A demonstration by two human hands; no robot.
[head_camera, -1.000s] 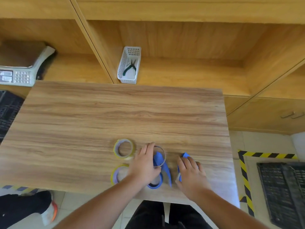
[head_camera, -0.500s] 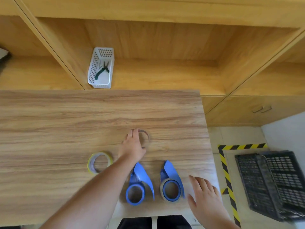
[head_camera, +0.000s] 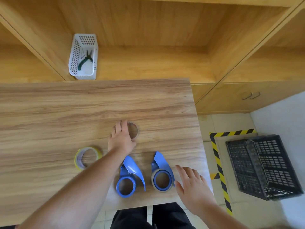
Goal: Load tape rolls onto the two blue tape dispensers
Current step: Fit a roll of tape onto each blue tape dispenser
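Observation:
Two blue tape dispensers lie near the table's front edge. The left dispenser has a bare blue hub. On the right dispenser a pale roll sits around the hub. A thin clear ring of tape lies farther out on the table, with my left hand over its left rim, fingers and thumb closed around it. My right hand hovers open just right of the right dispenser, apart from it. A yellow-edged tape roll lies flat to the left of my left forearm.
The wooden table ends at its right edge near my right hand. Behind it, a white perforated basket with pliers stands on a wooden shelf. A black plastic crate sits on the floor at the right, beside yellow-black floor tape.
My left hand carried the clear ring away from the dispensers to a spot farther out on the table. My right hand came off the right dispenser and opened beside it.

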